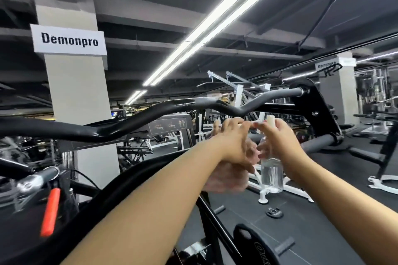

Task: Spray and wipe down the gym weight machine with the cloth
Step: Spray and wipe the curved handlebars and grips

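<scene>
1. Bottle first: I see the clear spray bottle (271, 173) held up in the air in front of me, with its white top near the bent black handlebar (150, 114) of the weight machine.
2. My right hand (277, 142) is wrapped around the neck of the bottle and keeps it standing straight.
3. My left hand (234, 142) is up at the bottle's top. Its fingers are curled there, but it is blurry, so I cannot tell if it pinches the top or only touches it.
4. I cannot see the cloth anywhere.
5. I think this is the spray step, and it is just starting. No wiping shows yet.
6. Next, I think the nozzle has to point at the handlebar, and a finger has to press down on the top.
7. After that, I need the cloth in one hand to rub the wet bar.
</scene>
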Demonstrator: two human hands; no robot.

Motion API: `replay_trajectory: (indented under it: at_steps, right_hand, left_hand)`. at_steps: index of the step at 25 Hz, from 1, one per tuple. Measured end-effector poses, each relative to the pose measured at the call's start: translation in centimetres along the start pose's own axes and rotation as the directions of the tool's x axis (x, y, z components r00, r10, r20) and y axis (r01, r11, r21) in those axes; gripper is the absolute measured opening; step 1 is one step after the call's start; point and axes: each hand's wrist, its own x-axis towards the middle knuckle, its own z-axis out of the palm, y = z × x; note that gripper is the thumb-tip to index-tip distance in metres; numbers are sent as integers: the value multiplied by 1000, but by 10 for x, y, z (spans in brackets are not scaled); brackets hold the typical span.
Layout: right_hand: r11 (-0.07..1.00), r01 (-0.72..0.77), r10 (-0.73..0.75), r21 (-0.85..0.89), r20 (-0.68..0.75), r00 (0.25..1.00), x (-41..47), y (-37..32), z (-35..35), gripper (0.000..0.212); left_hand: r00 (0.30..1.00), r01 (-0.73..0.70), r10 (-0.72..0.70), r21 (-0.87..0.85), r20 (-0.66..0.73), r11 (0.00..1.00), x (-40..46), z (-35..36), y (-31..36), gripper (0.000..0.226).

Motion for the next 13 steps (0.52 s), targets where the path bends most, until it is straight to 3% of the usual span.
replay_trajectory:
  at_steps: [2,4,6,8,10,11,12,13]
  right_hand:
    - [973,-138,121,184,99,988,-6,-15,13,10]
    - [946,-230,189,227,188,964,-14,-26,26,14]
    - [916,-283,199,284,291,936,-26,-34,43,20]
    - [899,-260,111,353,389,914,-37,-39,60,28]
    - [912,-143,-18,384,388,922,-43,-36,72,33]
    - [955,-16,-92,298,344,935,-44,-30,77,31]
    - [982,179,-190,63,304,934,-43,-18,78,25]
    - [896,384,-311,-222,302,901,-42,-5,76,22]
  left_hand:
    - [997,-43,51,-130,59,991,-17,-8,-2,87]
    - [999,-46,47,-270,-4,962,-32,-10,-8,56]
    - [988,8,-63,-361,-141,933,-47,-11,-16,34]
    - [951,103,-197,-355,-240,929,-61,-14,-28,33]
    - [913,132,-258,-370,-316,920,-79,-19,-42,33]
    - [899,124,-263,-373,-350,920,-89,-22,-50,35]
    - [883,119,-266,-365,-386,923,-101,-26,-57,38]
    - [870,120,-269,-352,-413,928,-112,-28,-65,42]
